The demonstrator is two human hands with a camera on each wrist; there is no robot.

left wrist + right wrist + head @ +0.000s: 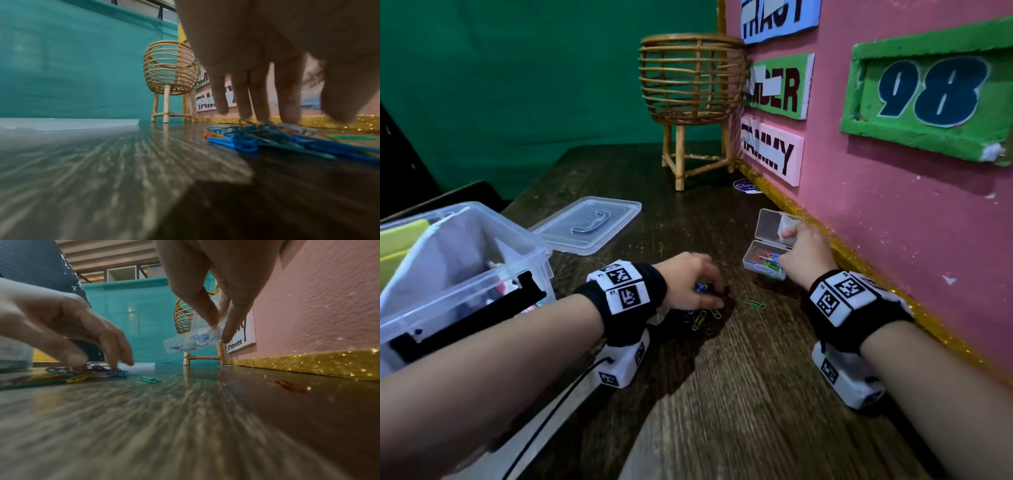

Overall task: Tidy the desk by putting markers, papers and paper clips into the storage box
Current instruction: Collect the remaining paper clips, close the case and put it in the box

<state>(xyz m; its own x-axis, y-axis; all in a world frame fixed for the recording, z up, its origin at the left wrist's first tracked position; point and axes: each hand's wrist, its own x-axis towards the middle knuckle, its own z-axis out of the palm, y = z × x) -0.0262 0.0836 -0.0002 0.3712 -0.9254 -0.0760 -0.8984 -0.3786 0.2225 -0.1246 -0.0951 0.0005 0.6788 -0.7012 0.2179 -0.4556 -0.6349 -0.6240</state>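
A pile of coloured paper clips [705,318] [267,138] [68,374] lies on the dark wooden desk. My left hand [709,291] [304,120] is clawed over the pile, thumb and fingertips pinching into the clips. My right hand [791,240] [220,331] pinches a small clear clip case [765,253] [191,340], lid open, tilted and lifted off the desk, with clips inside. One green clip [755,304] [149,380] lies loose between my hands. An orange clip [292,386] lies near the gold edge. The clear storage box [524,236] stands open at the left with white paper inside.
The box's clear lid [589,226] lies flat behind my left hand. A rattan basket stand [691,85] stands at the back. A pink board [893,212] with a glittery gold base strip [308,363] walls off the right side. A green cloth hangs behind.
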